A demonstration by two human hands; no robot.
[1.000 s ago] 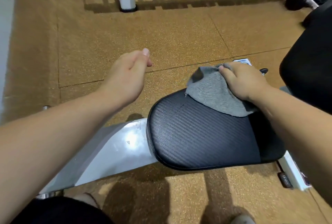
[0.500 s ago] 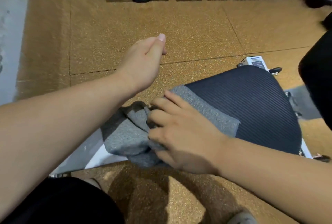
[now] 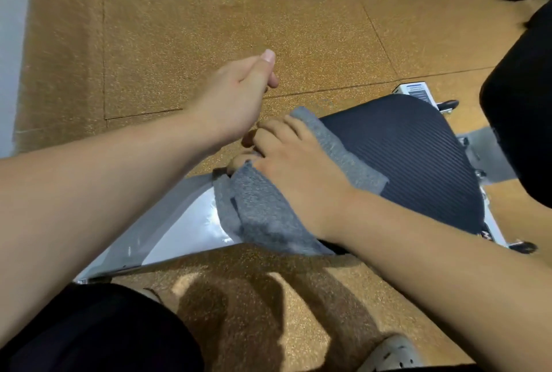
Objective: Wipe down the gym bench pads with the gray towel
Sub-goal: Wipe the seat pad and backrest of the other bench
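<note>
I had the right grip (image 3: 298, 168) clutching the gray towel (image 3: 263, 213) at the bench pad (image 3: 412, 156)'s left tip, pad running rightward; left grip (image 3: 236, 96) loose, empty.

Ribbed black bench pad (image 3: 418, 159) on white frame (image 3: 182, 228), gray towel (image 3: 260, 210) draped over its left end
</note>
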